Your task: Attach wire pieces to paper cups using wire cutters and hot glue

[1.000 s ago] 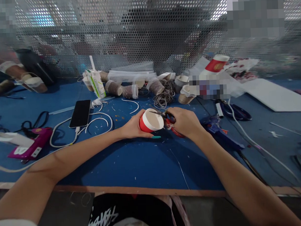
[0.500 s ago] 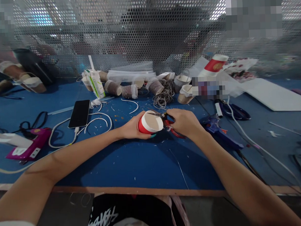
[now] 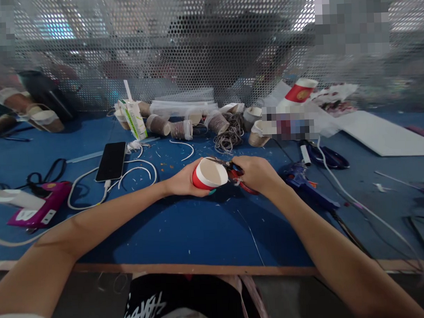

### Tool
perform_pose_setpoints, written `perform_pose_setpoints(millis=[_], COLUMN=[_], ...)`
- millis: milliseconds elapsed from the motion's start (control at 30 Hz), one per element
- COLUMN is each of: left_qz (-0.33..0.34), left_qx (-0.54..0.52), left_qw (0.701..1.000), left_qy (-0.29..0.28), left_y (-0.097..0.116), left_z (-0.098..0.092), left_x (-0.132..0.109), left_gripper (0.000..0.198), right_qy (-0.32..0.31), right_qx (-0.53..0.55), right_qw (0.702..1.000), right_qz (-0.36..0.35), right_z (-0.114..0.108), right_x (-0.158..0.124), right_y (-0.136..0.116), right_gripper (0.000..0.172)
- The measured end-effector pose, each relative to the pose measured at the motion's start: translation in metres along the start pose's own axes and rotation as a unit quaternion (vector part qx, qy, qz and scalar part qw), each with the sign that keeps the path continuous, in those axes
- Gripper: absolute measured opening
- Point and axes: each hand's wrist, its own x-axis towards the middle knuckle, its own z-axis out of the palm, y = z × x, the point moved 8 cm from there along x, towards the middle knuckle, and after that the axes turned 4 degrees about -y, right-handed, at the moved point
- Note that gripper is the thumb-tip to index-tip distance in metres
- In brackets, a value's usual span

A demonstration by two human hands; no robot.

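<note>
My left hand (image 3: 183, 181) is wrapped round a red and white paper cup (image 3: 208, 174) lying on its side, its open mouth turned toward me. My right hand (image 3: 259, 173) grips red-handled scissors (image 3: 234, 170), whose blades rest across the cup's rim. Both hands hover just above the blue table (image 3: 186, 229) near its middle.
A black phone (image 3: 111, 160) with a white cable lies to the left, beside a pink glue gun (image 3: 40, 206). A blue glue gun (image 3: 305, 186) and dark scissors (image 3: 328, 156) lie to the right. Twine-wrapped cups (image 3: 183, 127), a juice carton (image 3: 132, 116) and a perforated screen stand behind.
The cup has turned slightly in my left hand and the scissor blades have moved along its rim. Both hands shifted a little to the left.
</note>
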Motion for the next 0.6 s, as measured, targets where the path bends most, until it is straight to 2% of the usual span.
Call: perform_pose_setpoints(millis=[200,433,500,600], left_qz=[0.004,-0.039,-0.039,-0.038], left_qx=[-0.014,-0.031,-0.028,-0.014], left_qw=[1.0,0.997,0.997,0.999], left_qy=[-0.023,-0.066,-0.059,-0.017], left_y=[0.001,-0.005,-0.005,-0.006], left_z=[0.002,0.008,0.007,0.001], left_x=[0.0,-0.002,-0.003,-0.003], left_gripper=[0.074,0.07,0.071,0.075], right_qy=[-0.022,-0.012,-0.003,0.022], right_qx=[-0.028,-0.02,-0.009,0.025], right_qw=[0.999,0.998,0.999,0.999], right_qz=[-0.012,-0.05,-0.038,0.008], right_z=[-0.002,0.002,0.001,-0.003], right_x=[-0.003,-0.003,-0.002,0.0], right_y=[-0.009,-0.011,-0.009,-0.001], right_gripper=[0.024,0.018,0.017,0.018])
